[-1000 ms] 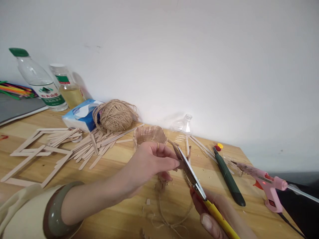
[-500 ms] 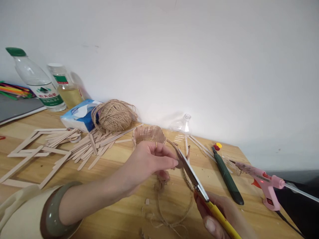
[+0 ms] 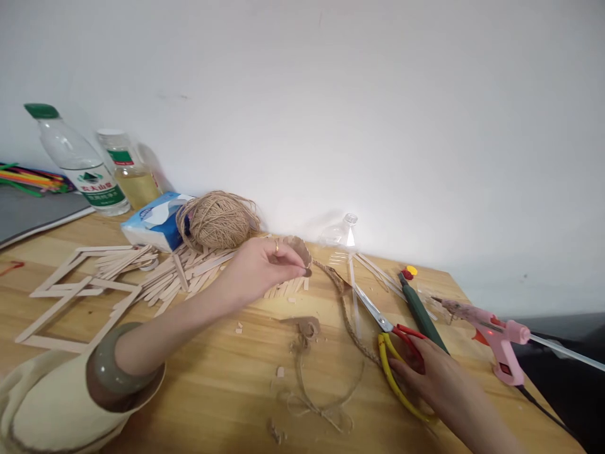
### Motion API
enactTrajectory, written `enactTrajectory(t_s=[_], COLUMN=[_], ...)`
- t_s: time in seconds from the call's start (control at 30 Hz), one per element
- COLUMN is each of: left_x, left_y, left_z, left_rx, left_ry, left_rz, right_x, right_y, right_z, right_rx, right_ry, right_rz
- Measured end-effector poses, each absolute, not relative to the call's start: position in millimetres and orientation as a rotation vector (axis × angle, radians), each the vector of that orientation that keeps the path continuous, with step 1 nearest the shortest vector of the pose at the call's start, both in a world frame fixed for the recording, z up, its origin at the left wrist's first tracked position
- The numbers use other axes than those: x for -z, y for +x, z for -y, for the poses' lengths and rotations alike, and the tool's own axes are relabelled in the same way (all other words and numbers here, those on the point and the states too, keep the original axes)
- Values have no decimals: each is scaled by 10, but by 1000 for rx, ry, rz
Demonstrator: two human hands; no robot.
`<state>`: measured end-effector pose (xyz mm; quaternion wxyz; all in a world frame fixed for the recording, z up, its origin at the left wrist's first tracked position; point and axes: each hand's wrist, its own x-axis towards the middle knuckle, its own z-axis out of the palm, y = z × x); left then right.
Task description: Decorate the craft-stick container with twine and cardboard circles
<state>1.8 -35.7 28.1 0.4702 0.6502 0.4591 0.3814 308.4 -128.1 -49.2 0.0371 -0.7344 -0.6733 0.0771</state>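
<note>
My left hand (image 3: 269, 268) is closed in a pinch on a small dark brown piece (image 3: 307, 272), in front of a brown lined cup (image 3: 299, 244) that it partly hides. My right hand (image 3: 428, 369) has its fingers about the red and yellow handles of a pair of scissors (image 3: 378, 315), held low by the table with the blades pointing away to the left. A braided cord (image 3: 348, 318) runs from near the cup down past the blades. On the table between my hands lie a torn brown scrap (image 3: 308, 326) and a tied loop of thin twine (image 3: 321, 411).
Wooden craft sticks (image 3: 165, 280) and a ball of twine (image 3: 220, 219) lie left, by a tissue pack (image 3: 154, 221) and two bottles. On the right are a dark green craft tool (image 3: 420, 312) and a pink glue gun (image 3: 494, 334) with its cord. A cut clear bottle top (image 3: 347, 230) stands by the wall.
My left hand has moved up and away, with the small brown piece in its pinch. My right hand has lowered the scissors toward the table, and the blades no longer touch that piece.
</note>
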Motion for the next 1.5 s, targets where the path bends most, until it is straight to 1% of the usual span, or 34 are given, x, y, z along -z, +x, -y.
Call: enactTrajectory(t_s=[0.07,0.17,0.2,0.27,0.47,0.53,0.57,0.63,0.67,0.73,0.83,1.0,1.13,1.17,1.23,1.27,1.33,1.5], left_x=[-272,-258,-255,-249,-221,-217,-219,-226,-230,-232,-209,-161,-169,-165,-138,-118,-74,-69], left_y=[-79,-193,-217,-247,-201,-144,-111,-45,-16,30,64,2,-180,-227,-298,-318,-322,-232], left_z=[337,373,397,450,594,648,676,726,746,772,791,772,578,501,342,271,165,165], left_rx=[-1002,-1097,-1116,-1101,-889,-849,-831,-812,-812,-821,-833,-808,-981,-932,-607,-504,-411,-488], left_ry=[1712,1800,1799,1738,1395,1311,1277,1239,1238,1253,1283,1455,2094,2250,2455,2534,2569,2400], left_rz=[-1189,-1268,-1287,-1315,-1209,-1170,-1149,-1108,-1094,-1082,-1077,-1081,-1219,-1266,-1267,-1229,-1166,-1193], right_x=[432,344,322,289,139,37,-19,-120,-159,-198,-171,-90,-52,-33,23,55,117,144], right_y=[3039,2950,2926,2901,2754,2560,2437,2182,2066,1887,1762,1745,1768,1773,1772,1766,1744,1690], right_z=[1309,1340,1334,1297,1156,1149,1149,1147,1143,1129,1108,1079,1004,975,911,877,814,710], right_rx=[-23,419,497,515,367,216,94,-470,-625,-816,-982,-1137,-1207,-1204,-1193,-1187,-1179,-1116], right_ry=[-2297,-2426,-2451,-2439,-2260,-2111,-2003,-1666,-1575,-1459,-1398,-1363,-1372,-1383,-1402,-1409,-1418,-1408], right_rz=[2175,2309,2296,2267,2220,2183,2178,2005,1942,1837,1730,1579,1441,1431,1435,1440,1452,1471])
